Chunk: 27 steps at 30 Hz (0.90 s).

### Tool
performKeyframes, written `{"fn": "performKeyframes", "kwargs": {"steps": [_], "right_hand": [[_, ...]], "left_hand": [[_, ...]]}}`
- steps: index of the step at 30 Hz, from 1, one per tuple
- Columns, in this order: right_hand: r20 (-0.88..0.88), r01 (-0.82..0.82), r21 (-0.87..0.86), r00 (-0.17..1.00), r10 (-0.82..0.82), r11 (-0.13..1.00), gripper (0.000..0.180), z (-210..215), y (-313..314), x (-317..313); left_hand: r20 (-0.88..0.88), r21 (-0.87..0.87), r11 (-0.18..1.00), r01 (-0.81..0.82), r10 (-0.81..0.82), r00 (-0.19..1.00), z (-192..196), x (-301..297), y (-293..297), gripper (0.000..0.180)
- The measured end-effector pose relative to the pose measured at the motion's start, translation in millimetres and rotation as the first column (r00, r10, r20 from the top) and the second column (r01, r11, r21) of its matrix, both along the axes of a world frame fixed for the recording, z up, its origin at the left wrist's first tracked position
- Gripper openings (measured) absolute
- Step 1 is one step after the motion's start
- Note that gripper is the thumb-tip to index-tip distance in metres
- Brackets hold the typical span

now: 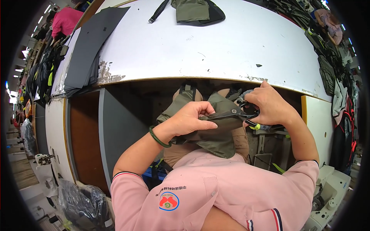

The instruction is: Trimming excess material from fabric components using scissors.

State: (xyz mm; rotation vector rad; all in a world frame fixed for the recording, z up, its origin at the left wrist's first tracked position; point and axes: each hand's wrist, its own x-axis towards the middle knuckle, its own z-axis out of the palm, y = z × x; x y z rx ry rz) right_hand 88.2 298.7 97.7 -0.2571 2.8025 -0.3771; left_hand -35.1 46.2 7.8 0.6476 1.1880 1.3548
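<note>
Over my lap lies an olive-green fabric piece (219, 140), partly draped on my thighs. My left hand (192, 117), with a green bangle on its wrist, is closed and pinches the fabric's upper edge between thumb and fingers. A small round metal eyelet (234, 111) shows on that edge. My right hand (268, 103) is closed around black-handled scissors (250, 110), whose front end meets the fabric beside the eyelet. The blades are mostly hidden. Just below the right hand is a small yellow-green and black item (254, 125); what it belongs to is unclear.
A white worktable (165, 54) with a chipped front edge spans ahead. On it lie dark grey sheets (90, 50) at left and a folded olive-and-black piece (194, 10) at the far side. A sewing machine (327, 196) stands lower right, a plastic-wrapped bundle (83, 204) lower left. Other people work beyond.
</note>
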Motion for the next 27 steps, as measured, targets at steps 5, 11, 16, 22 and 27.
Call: {"fn": "performKeyframes", "kwargs": {"steps": [5, 11, 16, 22, 27], "right_hand": [[0.025, 0.013, -0.002, 1.000, -0.013, 1.000, 0.050, -2, -1, 3], [0.050, 0.071, -0.048, 0.996, -0.069, 0.996, 0.052, -9, 1, 12], [0.013, 0.040, -0.019, 0.999, -0.040, 0.999, 0.052, -1, 11, 7], [0.031, -0.092, 0.050, 0.995, 0.090, 0.995, 0.045, 8, 6, -7], [-0.057, -0.162, 0.092, 0.984, 0.168, 0.982, 0.041, 11, 2, -14]], "left_hand": [[-0.063, 0.003, 1.000, 0.025, -0.024, 0.998, -3, 1, 0, 0.024], [-0.125, 0.005, 1.000, 0.031, -0.030, 0.992, -6, 1, 0, 0.024], [-0.136, 0.046, 0.995, 0.084, -0.077, 0.988, -7, -2, 3, 0.022], [-0.158, 0.001, 0.977, 0.213, -0.210, 0.965, 0, -6, 9, 0.020], [-0.191, -0.050, 0.963, 0.266, -0.271, 0.944, 6, -5, 10, 0.023]]}}
